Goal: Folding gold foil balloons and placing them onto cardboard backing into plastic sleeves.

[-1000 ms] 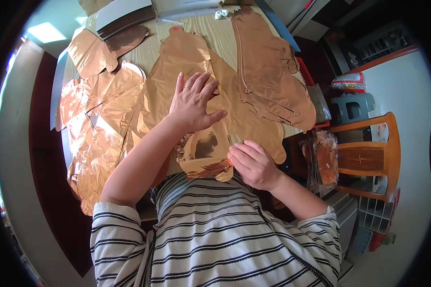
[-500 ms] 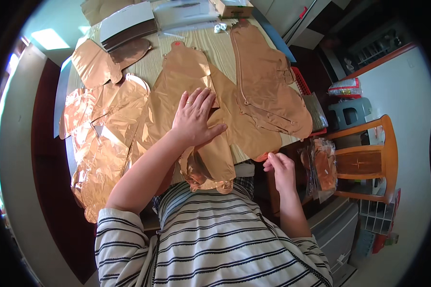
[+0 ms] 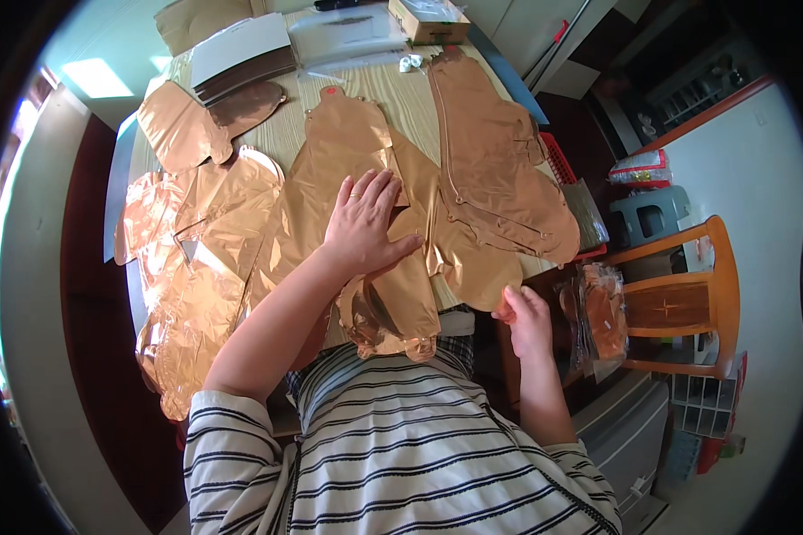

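Note:
A flat, uninflated copper-coloured foil balloon (image 3: 343, 143) lies spread over the middle of the table, its lower part overhanging the near edge. My left hand (image 3: 362, 223) presses flat on its middle, fingers stretched and thumb out to the right. At the balloon's lower right corner my right hand (image 3: 530, 321) is closed, pinching the foil edge between thumb and fingers. Creases run across the foil between my hands. Another flat foil balloon (image 3: 491, 152) lies to the right, and shiny crumpled foil balloons (image 3: 192, 294) lie to the left, partly over the table edge.
At the back of the wood-grain table (image 3: 410, 102) are a stack of white-topped cards (image 3: 241, 53), clear plastic sleeves (image 3: 348, 36) and a cardboard box (image 3: 430, 22). A red basket (image 3: 558, 159) stands at the right edge. A wooden chair (image 3: 678, 299) holds bagged foil pieces (image 3: 602, 308).
My right hand has turned and its fingers have closed more tightly at the foil's corner. New creases show in the foil. My left hand stays pressed in place.

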A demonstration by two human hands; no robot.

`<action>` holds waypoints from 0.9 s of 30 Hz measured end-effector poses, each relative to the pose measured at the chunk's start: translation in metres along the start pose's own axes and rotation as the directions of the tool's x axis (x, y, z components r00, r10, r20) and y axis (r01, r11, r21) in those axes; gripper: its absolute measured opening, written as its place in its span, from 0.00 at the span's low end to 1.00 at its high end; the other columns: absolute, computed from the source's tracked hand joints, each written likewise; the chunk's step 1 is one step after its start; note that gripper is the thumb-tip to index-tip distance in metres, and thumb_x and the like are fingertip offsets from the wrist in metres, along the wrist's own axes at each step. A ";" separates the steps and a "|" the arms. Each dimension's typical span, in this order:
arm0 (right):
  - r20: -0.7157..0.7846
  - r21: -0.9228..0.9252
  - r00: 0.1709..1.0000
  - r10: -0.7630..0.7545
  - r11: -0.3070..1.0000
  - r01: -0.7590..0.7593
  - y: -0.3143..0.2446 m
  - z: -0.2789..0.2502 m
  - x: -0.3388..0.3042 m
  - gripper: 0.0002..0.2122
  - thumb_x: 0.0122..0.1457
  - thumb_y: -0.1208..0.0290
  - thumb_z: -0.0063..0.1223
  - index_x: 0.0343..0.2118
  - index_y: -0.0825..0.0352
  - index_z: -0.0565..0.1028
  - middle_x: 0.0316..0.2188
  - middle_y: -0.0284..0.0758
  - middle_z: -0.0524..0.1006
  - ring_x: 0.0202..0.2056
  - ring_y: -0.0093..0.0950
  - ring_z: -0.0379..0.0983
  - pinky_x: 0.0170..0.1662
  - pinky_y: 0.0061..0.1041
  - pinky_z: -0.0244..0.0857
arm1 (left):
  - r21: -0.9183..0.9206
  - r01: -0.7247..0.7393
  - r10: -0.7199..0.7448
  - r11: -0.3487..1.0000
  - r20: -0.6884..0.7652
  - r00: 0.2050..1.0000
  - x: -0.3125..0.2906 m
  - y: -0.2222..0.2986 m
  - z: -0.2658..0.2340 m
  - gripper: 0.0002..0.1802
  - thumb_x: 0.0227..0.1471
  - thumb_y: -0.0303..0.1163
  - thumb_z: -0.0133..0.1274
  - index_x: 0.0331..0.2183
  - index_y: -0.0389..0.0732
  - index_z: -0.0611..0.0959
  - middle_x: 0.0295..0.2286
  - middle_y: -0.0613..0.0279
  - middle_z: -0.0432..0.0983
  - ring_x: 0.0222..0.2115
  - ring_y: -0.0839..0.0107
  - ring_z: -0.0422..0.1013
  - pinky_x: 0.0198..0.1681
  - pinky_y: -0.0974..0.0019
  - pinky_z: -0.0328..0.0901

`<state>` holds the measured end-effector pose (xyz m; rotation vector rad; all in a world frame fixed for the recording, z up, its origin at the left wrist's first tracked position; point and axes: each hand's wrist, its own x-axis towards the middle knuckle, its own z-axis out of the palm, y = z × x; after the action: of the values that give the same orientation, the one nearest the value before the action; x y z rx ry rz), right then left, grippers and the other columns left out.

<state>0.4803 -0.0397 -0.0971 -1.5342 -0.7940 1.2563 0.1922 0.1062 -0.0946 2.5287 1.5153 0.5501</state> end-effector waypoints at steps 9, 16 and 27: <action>0.654 -0.377 0.270 -0.707 0.005 0.926 -0.099 0.075 -0.038 0.09 0.48 0.75 0.64 0.24 0.65 0.72 0.32 0.37 0.73 0.34 0.36 0.73 0.42 0.39 0.67 | -0.033 -0.018 0.017 0.999 -0.030 0.999 0.001 0.000 0.002 0.52 0.44 0.57 0.62 0.63 0.37 0.65 0.62 0.51 0.61 0.66 0.54 0.54 0.69 0.43 0.45; 0.766 -0.126 0.296 -0.571 0.319 0.940 -0.072 0.102 -0.011 0.05 0.54 0.73 0.62 0.29 0.67 0.77 0.41 0.40 0.81 0.41 0.39 0.77 0.50 0.40 0.68 | -0.276 -0.143 0.106 0.950 -0.143 0.984 -0.005 -0.036 0.025 0.40 0.53 0.37 0.53 0.64 0.38 0.60 0.63 0.45 0.56 0.67 0.49 0.50 0.70 0.42 0.41; 0.845 -0.106 0.308 -0.437 0.426 0.898 -0.052 0.124 0.000 0.07 0.57 0.69 0.61 0.27 0.66 0.77 0.36 0.40 0.82 0.41 0.41 0.78 0.51 0.37 0.68 | -0.312 0.075 -0.143 0.947 -0.201 0.969 -0.012 -0.067 -0.028 0.23 0.61 0.36 0.50 0.55 0.37 0.75 0.52 0.45 0.73 0.57 0.47 0.66 0.65 0.49 0.54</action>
<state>0.3653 0.0106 -0.0490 -0.7341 -2.3206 0.8544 0.1210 0.1260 -0.0919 2.1950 1.4944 0.9921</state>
